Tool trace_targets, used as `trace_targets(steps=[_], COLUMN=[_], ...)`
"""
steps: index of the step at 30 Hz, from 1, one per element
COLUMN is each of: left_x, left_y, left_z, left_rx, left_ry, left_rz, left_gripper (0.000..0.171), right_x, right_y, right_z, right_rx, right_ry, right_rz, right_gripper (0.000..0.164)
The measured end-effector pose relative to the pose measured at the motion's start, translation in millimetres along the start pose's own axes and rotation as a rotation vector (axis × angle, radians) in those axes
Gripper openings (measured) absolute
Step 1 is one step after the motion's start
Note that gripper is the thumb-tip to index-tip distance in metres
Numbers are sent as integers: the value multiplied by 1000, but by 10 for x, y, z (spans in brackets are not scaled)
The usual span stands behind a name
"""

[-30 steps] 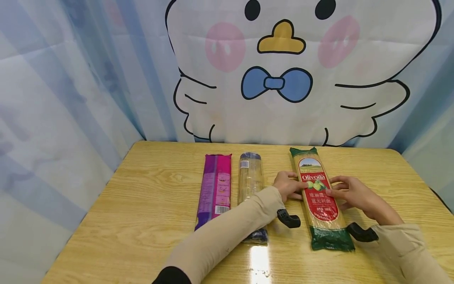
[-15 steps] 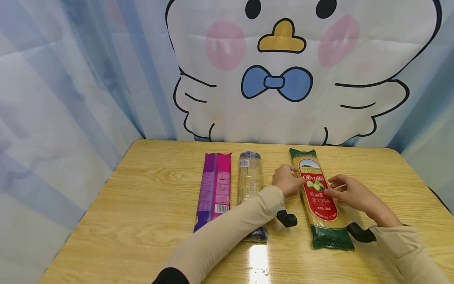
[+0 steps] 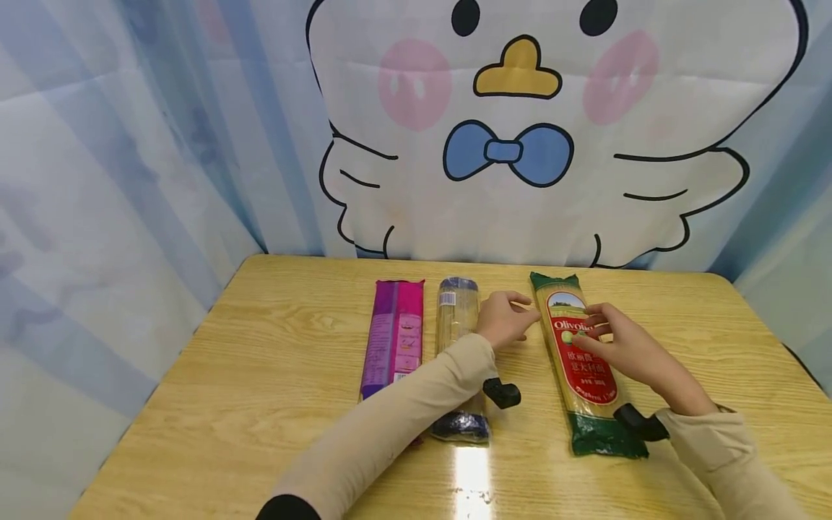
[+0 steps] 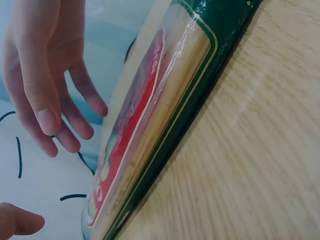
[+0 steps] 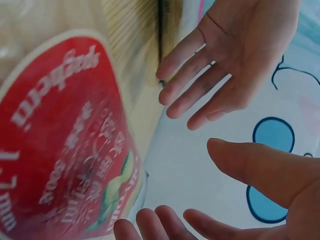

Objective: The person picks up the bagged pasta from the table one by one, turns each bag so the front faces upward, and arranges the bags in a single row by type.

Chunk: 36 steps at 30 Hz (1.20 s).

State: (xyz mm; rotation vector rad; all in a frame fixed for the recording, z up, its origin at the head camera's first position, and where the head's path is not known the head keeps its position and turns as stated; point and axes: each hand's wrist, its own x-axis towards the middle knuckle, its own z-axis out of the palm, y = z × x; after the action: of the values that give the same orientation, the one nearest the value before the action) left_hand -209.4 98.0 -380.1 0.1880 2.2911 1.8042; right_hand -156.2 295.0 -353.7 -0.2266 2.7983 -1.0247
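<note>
A pack of spaghetti with a red label and green ends lies on the wooden table, slightly slanted. To its left is my left hand, fingers loosely bent and apart from the pack. My right hand hovers over the pack's right side, its spread fingers overlapping the label in the head view. Seen from the right wrist, both the left hand and the right hand are free of the pack, holding nothing.
Left of the spaghetti, a clear noodle pack with dark blue ends lies lengthwise. Beside it is a purple and pink packet, partly hidden by my left sleeve. A cartoon-print curtain hangs behind the table.
My left hand has let go of the spaghetti pack and moved left, away from it. My right hand has lifted off its side and shifted a little up and left. The pack stays put.
</note>
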Motion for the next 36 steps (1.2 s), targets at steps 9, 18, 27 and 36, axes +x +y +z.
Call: trace_targets(steps=[9,18,27,36], left_x=[12,7,-27,-58], left_y=[20,66,8,-39], left_z=[-276,-520,-810,-1083], left_rx=[-42,-53,-101,-88], left_ry=[2,8,74,116], left_rz=[6,40,9,5], left_gripper=[27,24,23,29], right_x=[63,98,151,185], right_y=[-179,-288,-362,-352], right_z=[55,118,236,350], right_rx=[10,47,110,72], right_ry=[2,8,-17,-13], right_rz=[-42,-107,-146,-171], right_gripper=[68,58,59,57])
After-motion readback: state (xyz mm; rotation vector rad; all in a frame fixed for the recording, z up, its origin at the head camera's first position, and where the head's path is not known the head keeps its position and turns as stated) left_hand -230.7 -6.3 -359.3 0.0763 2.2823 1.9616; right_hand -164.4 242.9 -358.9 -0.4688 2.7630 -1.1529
